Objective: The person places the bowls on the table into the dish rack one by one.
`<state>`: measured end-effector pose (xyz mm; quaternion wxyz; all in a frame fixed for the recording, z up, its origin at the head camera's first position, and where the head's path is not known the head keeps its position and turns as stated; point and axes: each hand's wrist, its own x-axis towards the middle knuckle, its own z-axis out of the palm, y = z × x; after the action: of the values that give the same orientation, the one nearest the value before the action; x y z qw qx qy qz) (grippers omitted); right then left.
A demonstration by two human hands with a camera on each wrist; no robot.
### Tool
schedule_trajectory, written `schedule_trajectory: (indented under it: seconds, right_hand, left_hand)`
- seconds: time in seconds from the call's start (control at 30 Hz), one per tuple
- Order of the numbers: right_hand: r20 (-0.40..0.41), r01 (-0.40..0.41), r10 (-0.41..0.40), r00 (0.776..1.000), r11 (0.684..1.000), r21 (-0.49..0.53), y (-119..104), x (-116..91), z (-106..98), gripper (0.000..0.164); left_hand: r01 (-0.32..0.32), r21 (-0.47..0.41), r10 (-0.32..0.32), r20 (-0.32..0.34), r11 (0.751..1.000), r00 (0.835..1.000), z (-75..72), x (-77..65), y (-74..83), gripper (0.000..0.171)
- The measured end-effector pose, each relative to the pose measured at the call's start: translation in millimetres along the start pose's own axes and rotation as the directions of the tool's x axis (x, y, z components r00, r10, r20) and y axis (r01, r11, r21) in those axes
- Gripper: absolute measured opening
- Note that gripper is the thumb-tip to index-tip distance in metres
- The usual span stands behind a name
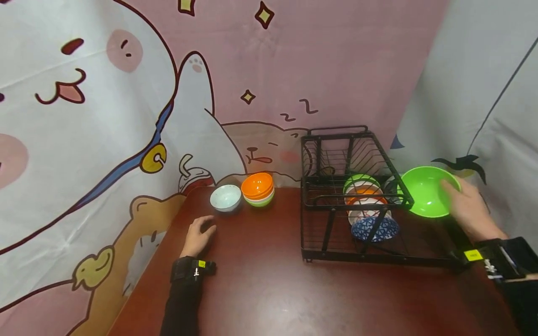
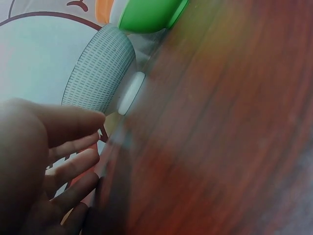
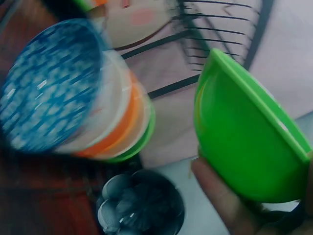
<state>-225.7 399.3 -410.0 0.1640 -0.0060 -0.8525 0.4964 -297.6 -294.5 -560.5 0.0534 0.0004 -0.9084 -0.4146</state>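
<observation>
2 hands lie on opposite sides of the black rack (image 1: 353,257). Left of the rack, the left hand (image 1: 198,237) holds nothing, thumb and fingers apart above the table (image 1: 269,289). Right of the rack, the right hand (image 1: 472,212) is clamped on the rim of a green bowl (image 1: 426,193). Governing relation: the bowl lies between this nearer hand and the rack's right side, tilted, mouth toward the head camera; contact with the rail cannot be judged. In the rack's lower tier, 1 row of bowls runs front to back: a blue-patterned bowl (image 1: 375,228), then a white bowl (image 1: 359,214), an orange bowl (image 1: 367,191) and a rear green bowl (image 1: 358,178). Farther, left of the rack, stand 1 upright pale bowl (image 1: 227,198) and 1 bowl stack (image 1: 257,185), orange above white and green.
</observation>
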Motion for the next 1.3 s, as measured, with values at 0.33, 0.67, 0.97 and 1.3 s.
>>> schedule_trajectory:
  seconds: [0.33,0.67,0.97,1.3]
  right_hand:
    - [0.026,0.254,-0.262,0.965,0.902,-0.349,7,-33,18,0.032]
    - [0.255,0.535,-0.485,0.837,0.622,-0.572,0,-46,40,0.032]
    - [0.394,0.655,-0.54,0.744,0.474,-0.588,-5,-47,52,0.069]
    - [0.517,0.801,-0.638,0.57,0.292,-0.523,-1,-46,58,0.085]
  left_hand:
    - [0.024,-0.01,-0.023,0.011,1.0,1.0,-1.1,3.3,2.1,0.044]
    - [0.032,0.003,-0.032,0.015,0.999,0.999,-0.6,2.3,-3.2,0.044]
    - [0.022,-0.007,-0.022,0.021,1.0,1.0,2.0,3.8,-6.4,0.043]
    - [0.017,0.005,-0.017,0.02,1.0,1.0,1.3,4.3,-5.4,0.042]
